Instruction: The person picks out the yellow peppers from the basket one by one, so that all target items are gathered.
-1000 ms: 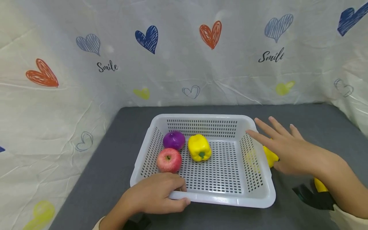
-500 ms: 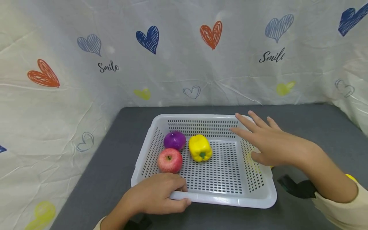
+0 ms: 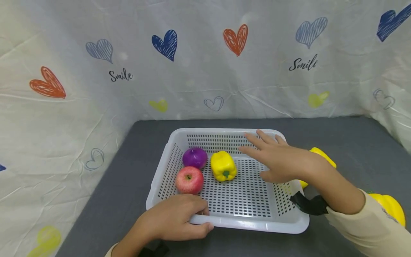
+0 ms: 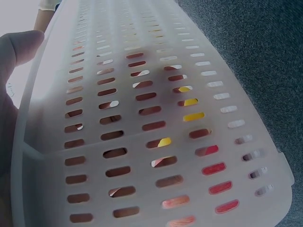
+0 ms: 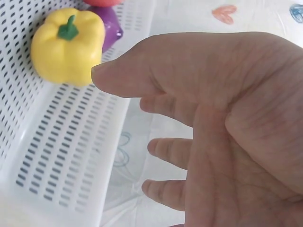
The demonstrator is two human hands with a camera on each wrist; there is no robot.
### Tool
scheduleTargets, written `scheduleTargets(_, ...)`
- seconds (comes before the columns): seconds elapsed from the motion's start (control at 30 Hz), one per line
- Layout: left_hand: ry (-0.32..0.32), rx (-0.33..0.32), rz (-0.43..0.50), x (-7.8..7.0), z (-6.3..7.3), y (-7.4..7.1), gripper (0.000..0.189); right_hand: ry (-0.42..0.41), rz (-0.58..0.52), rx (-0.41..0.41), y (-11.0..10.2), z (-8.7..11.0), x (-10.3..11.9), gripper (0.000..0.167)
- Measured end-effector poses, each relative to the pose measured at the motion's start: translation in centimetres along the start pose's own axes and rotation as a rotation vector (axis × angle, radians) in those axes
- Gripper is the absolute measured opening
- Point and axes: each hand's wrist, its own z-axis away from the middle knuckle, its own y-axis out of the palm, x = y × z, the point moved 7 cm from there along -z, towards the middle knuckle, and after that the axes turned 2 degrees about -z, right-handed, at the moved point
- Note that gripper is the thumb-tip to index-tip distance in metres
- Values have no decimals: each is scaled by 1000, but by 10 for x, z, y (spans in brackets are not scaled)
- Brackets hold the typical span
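Note:
A white perforated plastic basket (image 3: pixel 239 222) stands on the dark table. My left hand (image 3: pixel 176 217) grips its near rim, thumb outside and fingers over the edge; the left wrist view shows the thumb (image 4: pixel 26 46) at that rim. Inside, at the left, lie a purple onion-shaped vegetable (image 3: pixel 194 158), a red apple (image 3: pixel 189 180) and a yellow bell pepper (image 3: pixel 223 166). My right hand (image 3: pixel 277 159) is held over the basket's right part, fingers spread and holding nothing. In the right wrist view the thumb overlaps the edge of the yellow bell pepper (image 5: pixel 68 47).
Right of the basket, partly behind my right arm, lies a yellow item (image 3: pixel 323 156). Another yellow item (image 3: pixel 390 207) with a bit of green lies by my right sleeve. A white curtain (image 3: pixel 192 78) printed with hearts hangs behind the table (image 3: pixel 154 125).
My right hand has moved left, from beside the basket's right edge to over its inside, fingers still spread. The yellow items at the right now show more. My left hand stays on the rim.

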Motion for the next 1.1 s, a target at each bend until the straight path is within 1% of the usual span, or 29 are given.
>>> scheduleTargets(0.13, -1, 4, 8, 0, 0, 0, 21, 0, -5, 31, 5, -14, 7, 82)
scheduleTargets(0.37, -1, 10, 22, -1, -1, 0, 23, 24, -6, 96, 18, -37, 17, 84)
scheduleTargets(0.53, 13, 4, 10, -2, -2, -1, 24, -7, -22, 138, 28, -47, 26, 83)
scheduleTargets(0.77, -4, 19, 10, -1, -2, -1, 26, -23, -40, 198, 44, -58, 32, 88)
scheduleTargets(0.87, 0, 14, 6, -1, -1, -1, 26, -40, -54, 199, 47, -62, 35, 90)
scheduleTargets(0.97, 7, 2, -6, -2, -1, -2, 26, -69, -45, 168, 49, -66, 39, 89)
scheduleTargets(1.1, 2, 1, -9, -2, 0, -2, 25, -96, -31, 132, 49, -69, 41, 87)
